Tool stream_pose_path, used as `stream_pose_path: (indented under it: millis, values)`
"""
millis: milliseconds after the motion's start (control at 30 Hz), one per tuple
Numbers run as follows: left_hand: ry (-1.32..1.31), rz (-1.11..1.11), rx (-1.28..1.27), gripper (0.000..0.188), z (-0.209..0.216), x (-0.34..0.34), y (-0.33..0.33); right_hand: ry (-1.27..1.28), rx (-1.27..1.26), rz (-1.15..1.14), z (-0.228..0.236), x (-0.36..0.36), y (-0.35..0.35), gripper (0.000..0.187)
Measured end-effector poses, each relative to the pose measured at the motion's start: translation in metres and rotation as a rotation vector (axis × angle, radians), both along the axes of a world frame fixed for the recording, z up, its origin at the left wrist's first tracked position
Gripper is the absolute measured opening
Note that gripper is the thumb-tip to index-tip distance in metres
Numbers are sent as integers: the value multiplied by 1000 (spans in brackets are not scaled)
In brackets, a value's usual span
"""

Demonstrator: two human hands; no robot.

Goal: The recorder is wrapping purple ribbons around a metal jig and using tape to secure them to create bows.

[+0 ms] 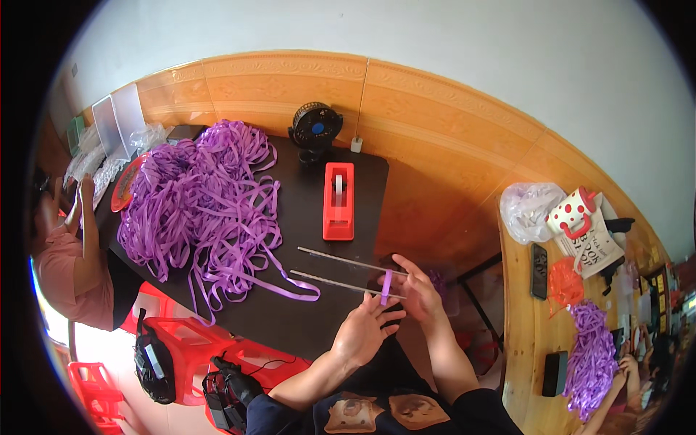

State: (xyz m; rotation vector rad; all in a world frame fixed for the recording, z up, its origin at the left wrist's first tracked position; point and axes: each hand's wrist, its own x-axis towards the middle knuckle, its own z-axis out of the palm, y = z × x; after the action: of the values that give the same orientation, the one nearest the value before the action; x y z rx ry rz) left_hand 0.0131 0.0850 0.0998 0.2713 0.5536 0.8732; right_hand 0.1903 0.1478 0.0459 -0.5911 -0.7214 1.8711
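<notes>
Two thin metal rods [337,258] lie roughly parallel, reaching over the right edge of the dark table. A short purple ribbon band [387,288] wraps around both rods near their right ends. Below the band, my left hand [360,335] touches it with thumb and index fingertip, its other fingers loosely curled. At the rod ends is my right hand [423,293], its thumb by the band and its index finger stretched past the upper rod. The exact grip of the right fingers is partly hidden. A loose ribbon tail [293,294] runs from the big purple ribbon pile [199,196] toward the rods.
On the dark table [290,322] stand a red tape dispenser [338,206] and a black fan [316,129]. A person [76,268] works at the left. Red stools [185,341] stand below. The wooden table [523,326] at right bears more purple ribbon [591,355], a phone and a dotted cup.
</notes>
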Motion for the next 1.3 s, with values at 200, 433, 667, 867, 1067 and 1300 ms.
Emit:
stream_pose_path:
  millis: [200, 433, 667, 867, 1067, 1300]
  values:
    - [-11, 9, 23, 58, 0, 0, 0, -136, 30, -131, 4, 4, -5, 57]
    - [-26, 11, 3, 58, -2, -1, 0, -196, 37, -115, -11, 0, 2, 57]
    - [-54, 18, 7, 58, -5, -1, 0, -205, 16, -131, -10, -21, 6, 60]
    - [-70, 15, -6, 57, -2, -1, 1, 5, 100, -60, -36, -28, 15, 64]
    - [-123, 54, -29, 48, -2, -2, 2, 79, 24, -55, -29, -37, 16, 58]
    - [-122, 45, -27, 46, -2, 0, 0, 27, 59, -108, -25, -34, 13, 54]
